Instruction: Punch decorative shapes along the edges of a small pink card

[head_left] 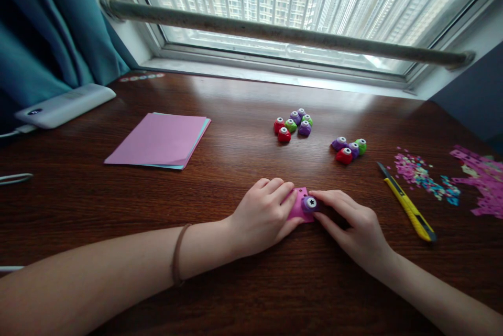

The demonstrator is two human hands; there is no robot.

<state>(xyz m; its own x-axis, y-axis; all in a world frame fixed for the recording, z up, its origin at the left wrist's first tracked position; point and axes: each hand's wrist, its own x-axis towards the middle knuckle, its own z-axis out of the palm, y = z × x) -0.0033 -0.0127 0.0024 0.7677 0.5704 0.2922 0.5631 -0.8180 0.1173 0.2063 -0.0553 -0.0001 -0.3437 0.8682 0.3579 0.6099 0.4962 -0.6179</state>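
Right hand [357, 228]: thumb and forefinger pinch a small, rounded purple punch [309, 204], star mark on its pale round button, seated at the right end of a pink paper [295, 212]. Left hand [259, 218] grasps that paper, fingers flat over it; small holes show near its far edge. Beyond the grip: glossy red, purple and green punches [345, 156]. Right of it: slim yellow cutter [411, 210], flaky confetti [422, 171], ragged pink scraps [481, 184]. Far left: smooth square paper stack [159, 139].
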